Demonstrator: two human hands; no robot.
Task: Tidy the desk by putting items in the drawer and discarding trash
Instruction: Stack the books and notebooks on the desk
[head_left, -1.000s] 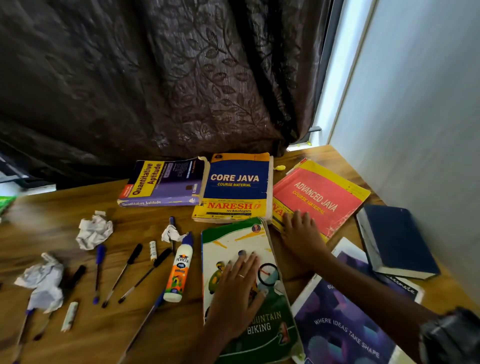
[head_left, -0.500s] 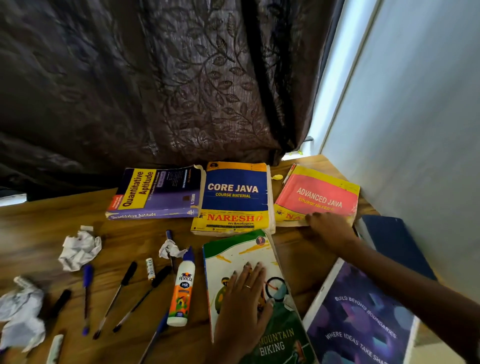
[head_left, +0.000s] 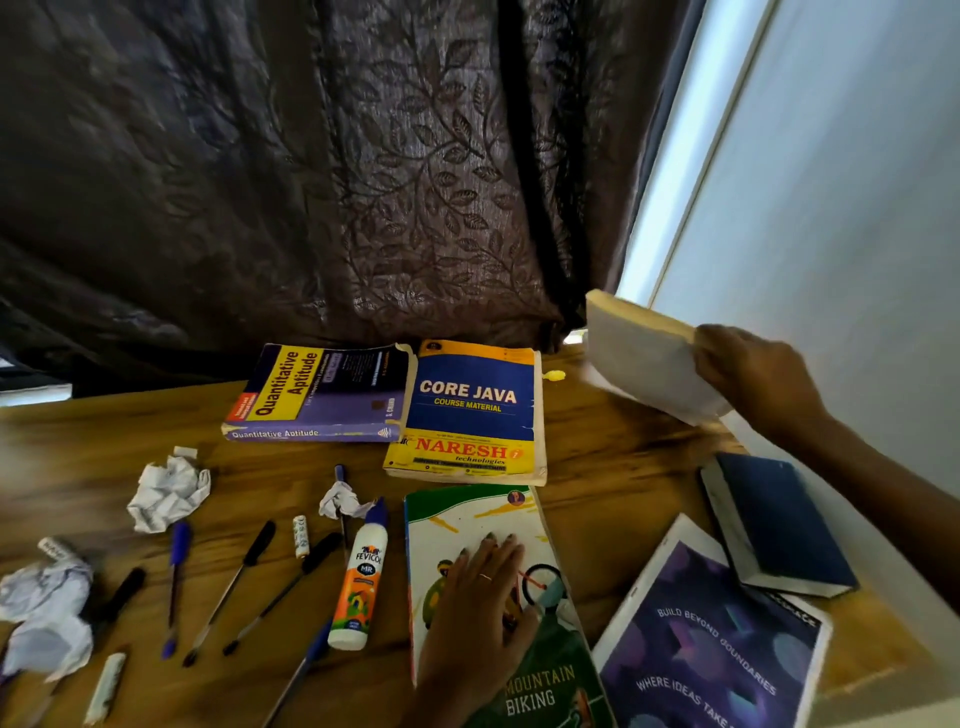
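My right hand (head_left: 753, 374) grips a thick book (head_left: 639, 353) and holds it tilted up off the wooden desk (head_left: 613, 467) at the far right, its page edges and pale back facing me. My left hand (head_left: 478, 603) lies flat, fingers spread, on the Mountain Biking book (head_left: 467, 530) near the front. Crumpled paper balls (head_left: 169, 491) (head_left: 47, 613) (head_left: 340, 501) lie at the left, among several pens (head_left: 228, 592) and a Fevicol glue bottle (head_left: 358, 582).
The Quantitative Aptitude book (head_left: 322, 395) and Core Java book (head_left: 472, 410) lie at the back. A dark blue book (head_left: 779, 525) and a purple notebook (head_left: 706, 639) rest at the right. A dark curtain (head_left: 311, 182) hangs behind; a wall (head_left: 857, 234) borders the right.
My right hand moved from the desk middle to the red Advanced Java book, took hold of it and lifted it up to the right. My left hand stayed on the biking book.
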